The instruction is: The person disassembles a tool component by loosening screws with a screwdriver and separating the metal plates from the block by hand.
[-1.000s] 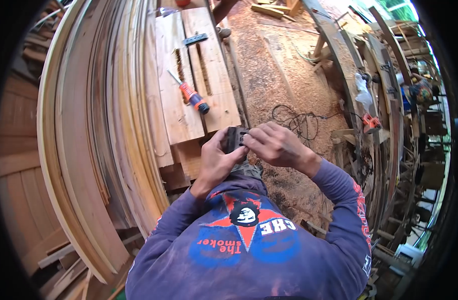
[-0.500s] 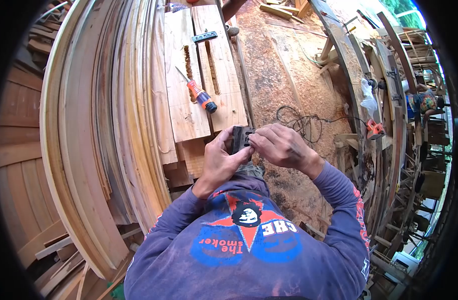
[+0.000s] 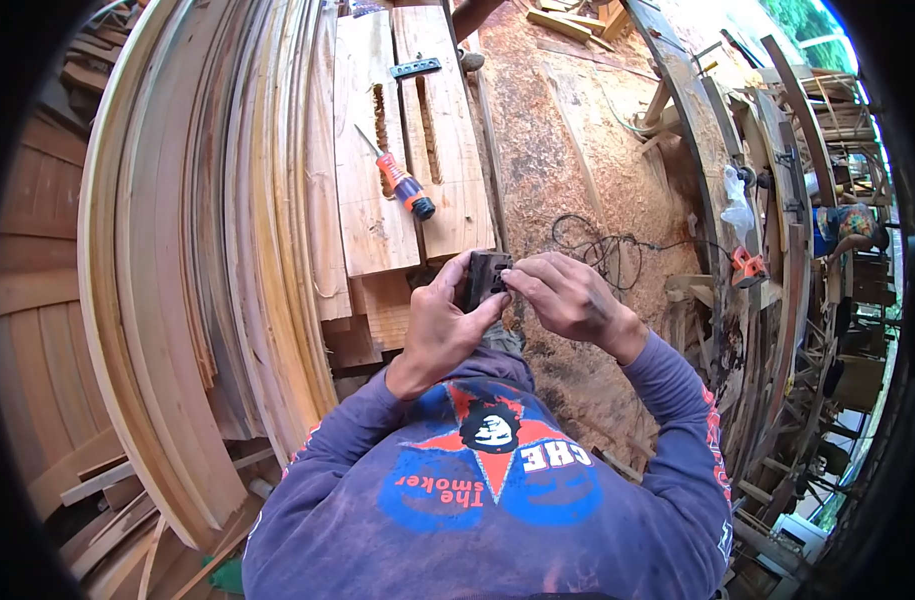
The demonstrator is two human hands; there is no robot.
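At centre; left hand clamped on dark block; right hand touching it, grip unclear; plastic bag: contents unclear.

A head-worn camera looks forward and steeply down, close above the printed purple long-sleeved shirt, with the bare left hand and bare right hand near mid-frame; its wide, round-edged view bows the long pale wooden boards at left.
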